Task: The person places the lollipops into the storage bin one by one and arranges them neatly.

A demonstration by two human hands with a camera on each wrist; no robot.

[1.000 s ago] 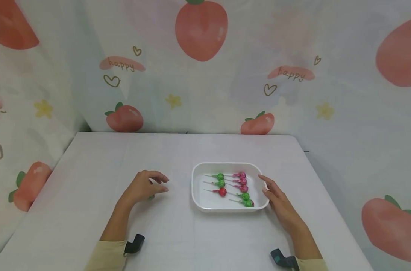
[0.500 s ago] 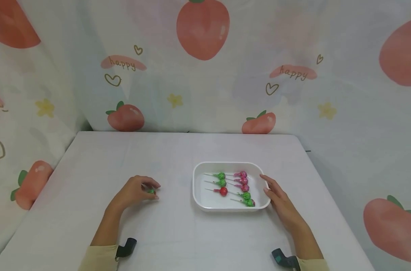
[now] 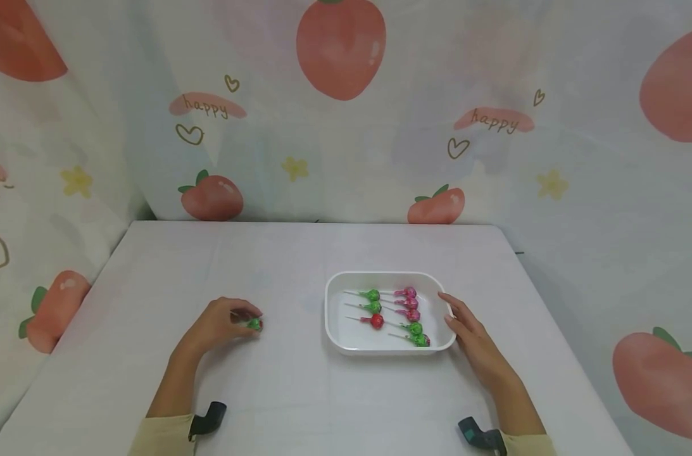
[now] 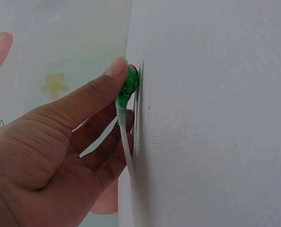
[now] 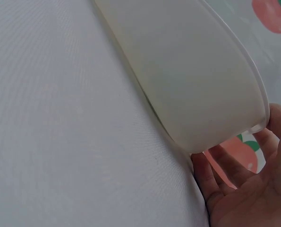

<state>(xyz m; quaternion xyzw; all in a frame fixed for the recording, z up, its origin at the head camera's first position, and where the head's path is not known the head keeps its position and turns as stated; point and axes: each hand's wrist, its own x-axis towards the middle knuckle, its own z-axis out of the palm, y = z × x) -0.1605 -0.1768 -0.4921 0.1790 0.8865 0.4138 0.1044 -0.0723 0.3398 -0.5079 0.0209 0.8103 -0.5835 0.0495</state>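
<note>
My left hand [image 3: 217, 326] is low over the left part of the white table, thumb and fingers around a lollipop [image 3: 255, 324] in green wrapping. In the left wrist view the thumb presses on the lollipop's green head [image 4: 128, 82]; its white stick [image 4: 126, 146] points down past the fingers, close to the tabletop. My right hand [image 3: 482, 348] holds the right end of a white tray [image 3: 351, 345], with fingertips over the rim. The right wrist view shows the other fingers [image 5: 230, 165] against the tray's outer wall [image 5: 201, 94].
Inside the tray lie lollipops in two columns: green lollipops [image 3: 373, 307] and a red lollipop [image 3: 377, 322] on the left, pink lollipops [image 3: 408, 303] and green ones on the right. A fruit-printed curtain [image 3: 346, 145] hangs behind the table [image 3: 300, 392].
My left hand has moved down and to the left, and its thumb and fingers have closed on the green lollipop. The right hand and the tray stay put.
</note>
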